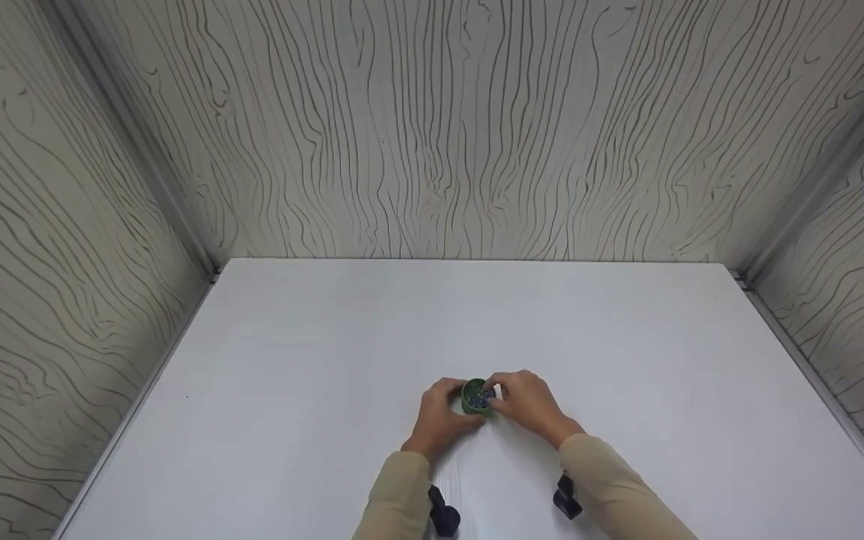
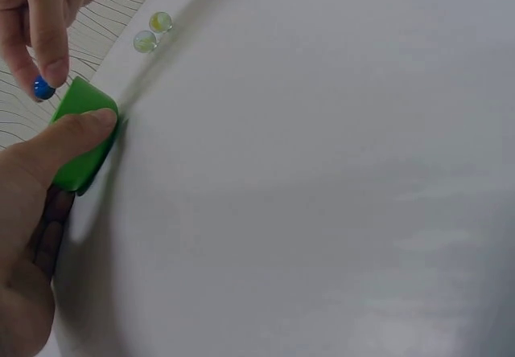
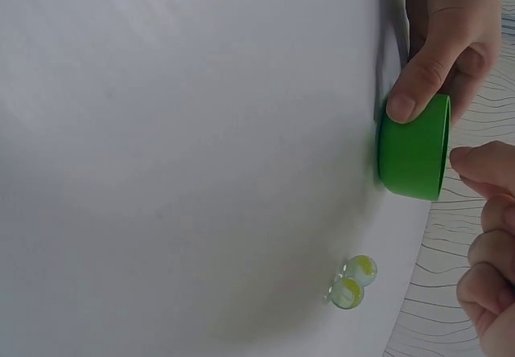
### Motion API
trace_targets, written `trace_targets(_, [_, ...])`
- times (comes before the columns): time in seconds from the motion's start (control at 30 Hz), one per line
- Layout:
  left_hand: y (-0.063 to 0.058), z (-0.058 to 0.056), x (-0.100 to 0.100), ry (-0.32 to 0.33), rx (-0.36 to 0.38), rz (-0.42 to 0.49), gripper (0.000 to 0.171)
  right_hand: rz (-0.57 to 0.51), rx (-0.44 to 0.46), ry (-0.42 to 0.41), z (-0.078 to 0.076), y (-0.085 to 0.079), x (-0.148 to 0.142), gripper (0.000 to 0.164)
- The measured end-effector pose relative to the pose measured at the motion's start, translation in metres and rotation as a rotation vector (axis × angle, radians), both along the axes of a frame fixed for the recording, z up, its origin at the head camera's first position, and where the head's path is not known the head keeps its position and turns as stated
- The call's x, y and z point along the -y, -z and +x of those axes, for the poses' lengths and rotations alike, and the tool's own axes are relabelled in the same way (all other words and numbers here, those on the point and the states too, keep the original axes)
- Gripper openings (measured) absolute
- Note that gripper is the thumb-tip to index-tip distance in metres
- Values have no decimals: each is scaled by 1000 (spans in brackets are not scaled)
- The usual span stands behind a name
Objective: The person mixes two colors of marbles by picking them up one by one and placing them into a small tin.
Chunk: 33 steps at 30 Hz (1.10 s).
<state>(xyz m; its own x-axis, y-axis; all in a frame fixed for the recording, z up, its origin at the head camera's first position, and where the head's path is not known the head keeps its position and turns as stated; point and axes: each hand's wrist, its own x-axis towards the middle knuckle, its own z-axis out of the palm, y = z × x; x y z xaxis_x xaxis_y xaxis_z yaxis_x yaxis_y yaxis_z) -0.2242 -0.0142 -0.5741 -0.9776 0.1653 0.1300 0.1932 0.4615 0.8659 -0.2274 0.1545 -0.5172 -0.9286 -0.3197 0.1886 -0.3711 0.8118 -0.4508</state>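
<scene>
A small green cup (image 3: 412, 154) stands upright on the white table. My left hand (image 1: 439, 420) grips it from the side, with its thumb (image 2: 84, 128) on the outer wall. Over the cup's opening, my right hand (image 1: 528, 401) pinches a blue marble (image 2: 43, 88) between thumb and fingertips, close to the rim. Several dark bluish pieces (image 1: 478, 397) show inside the cup in the head view. Two clear marbles with yellow swirls, one (image 3: 361, 270) against the other (image 3: 347, 293), lie on the table beside the cup; the head view does not show them.
The white tabletop (image 1: 312, 360) spreads around the hands. A wood-grain patterned panel (image 1: 432, 135) rises behind it, with similar panels at left (image 1: 49, 285) and right (image 1: 852, 285). Black wrist devices sit by the left sleeve (image 1: 394, 495) and right sleeve (image 1: 616, 480).
</scene>
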Motion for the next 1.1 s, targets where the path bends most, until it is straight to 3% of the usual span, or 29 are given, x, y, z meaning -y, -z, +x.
trace_targets(0.43, [-1,1,1,5,-44,-24,50,-10,9,-4,-4,-1,10,17])
trace_targets(1.1, [0,0,0,5,-46,-13,48,-40,-2,-28,-3,-1,5,10])
